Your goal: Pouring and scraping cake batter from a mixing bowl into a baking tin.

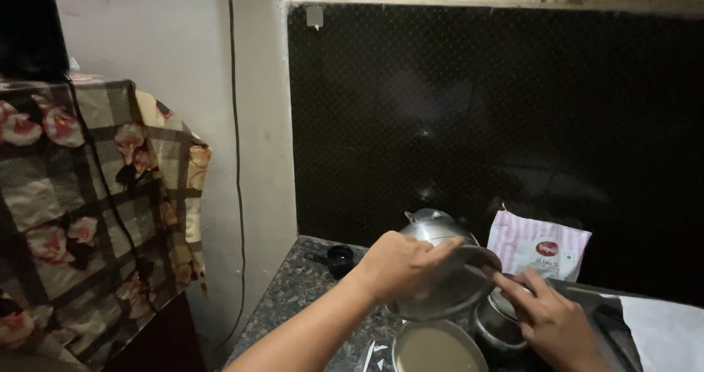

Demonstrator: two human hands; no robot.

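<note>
While the left hand [400, 266] grips a round steel lid [447, 288] tilted, keeping the grey-filled steel bowl [438, 348] uncovered, right hand [554, 321] fingers pinch its rim.

A shiny metal lid [451, 288] is gleaming over the speckled stone counter [293, 299]; the striped packet [539, 246] is looking glossy, the flowered cloth [88, 196] matt.

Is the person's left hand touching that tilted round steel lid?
Touching. The head view shows the left hand with its fingers curled over the upper rim of the steel lid, holding it tilted.
</note>
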